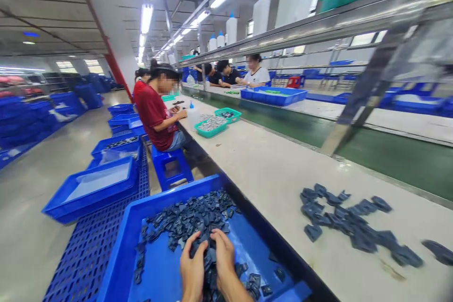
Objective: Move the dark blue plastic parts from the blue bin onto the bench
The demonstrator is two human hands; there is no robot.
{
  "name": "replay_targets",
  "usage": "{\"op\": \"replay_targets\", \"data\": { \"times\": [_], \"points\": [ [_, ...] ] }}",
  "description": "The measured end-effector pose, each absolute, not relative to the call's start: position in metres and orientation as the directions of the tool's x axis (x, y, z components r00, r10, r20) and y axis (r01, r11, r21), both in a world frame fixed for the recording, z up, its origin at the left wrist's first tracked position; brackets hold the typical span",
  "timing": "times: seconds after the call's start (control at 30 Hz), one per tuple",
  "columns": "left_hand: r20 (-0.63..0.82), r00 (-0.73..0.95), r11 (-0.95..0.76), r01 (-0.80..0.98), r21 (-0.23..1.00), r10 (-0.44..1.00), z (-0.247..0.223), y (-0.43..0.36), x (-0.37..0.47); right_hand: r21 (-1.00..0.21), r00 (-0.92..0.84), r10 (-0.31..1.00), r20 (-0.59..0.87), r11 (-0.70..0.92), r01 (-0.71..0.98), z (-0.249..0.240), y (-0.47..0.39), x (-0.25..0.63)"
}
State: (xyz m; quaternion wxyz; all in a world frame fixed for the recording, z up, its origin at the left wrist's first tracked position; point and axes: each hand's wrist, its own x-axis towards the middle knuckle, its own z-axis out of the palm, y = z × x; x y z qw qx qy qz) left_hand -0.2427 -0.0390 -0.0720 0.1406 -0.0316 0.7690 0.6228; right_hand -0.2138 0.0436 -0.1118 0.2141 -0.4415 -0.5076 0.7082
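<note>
A large blue tray (159, 250) in front of me holds a heap of small dark plastic parts (187, 217). My left hand (193, 264) and my right hand (224, 259) are down in this tray, cupped around a clump of the dark parts between them. The fingers of both hands curl inward over the clump. More dark parts lie in the tray beyond my fingertips and to the right of my right hand. On the white table at the right, a spread of similar dark parts (354, 226) sits in a loose group.
The long white table (255, 160) runs away beside the tray, with green baskets (212, 133) and a bottle (193, 118) farther along. A person in red (152, 113) sits at it. Blue trays (95, 188) stand at the left; a metal shelf (300, 33) hangs above.
</note>
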Motion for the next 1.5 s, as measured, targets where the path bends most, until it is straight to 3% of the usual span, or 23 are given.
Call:
{"op": "replay_targets", "data": {
  "times": [0.23,0.4,0.53,0.67,0.87,1.13,1.33,1.5],
  "points": [
    [-0.19,-0.977,0.226,-0.165,0.96,0.095,-0.016,-0.037,-0.245,-0.933,-0.557,0.77,-0.311,-0.36,0.022,-0.034,0.048,-0.216],
    [0.021,-0.993,0.108,0.034,0.994,0.117,0.056,-0.01,-0.233,-0.963,-0.563,0.815,-0.14,-0.245,-0.116,0.048,0.073,-0.203],
    [0.193,-0.955,-0.107,0.173,0.979,0.227,0.109,0.039,-0.213,-0.969,-0.48,0.877,0.027,-0.095,-0.227,0.106,0.115,-0.174],
    [0.287,-0.876,-0.245,0.203,0.948,0.388,0.125,0.109,-0.172,-0.965,-0.327,0.933,0.152,0.068,-0.253,0.129,0.179,-0.119],
    [0.377,-0.752,-0.308,0.24,0.92,0.54,0.098,0.196,-0.104,-0.951,-0.148,0.943,0.298,0.28,-0.127,0.104,0.264,-0.037],
    [0.492,-0.566,-0.266,0.436,0.86,0.662,0.086,0.242,-0.098,-0.824,-0.204,0.827,0.525,0.553,0.123,0.084,0.318,-0.013],
    [0.423,-0.45,-0.175,0.495,0.851,0.786,0.093,0.281,-0.101,-0.75,-0.228,0.834,0.503,0.552,0.364,0.092,0.351,-0.005],
    [0.35,-0.44,-0.095,0.504,0.859,0.827,0.111,0.257,-0.101,-0.744,-0.246,0.855,0.457,0.519,0.421,0.117,0.354,0.005]
  ]
}}
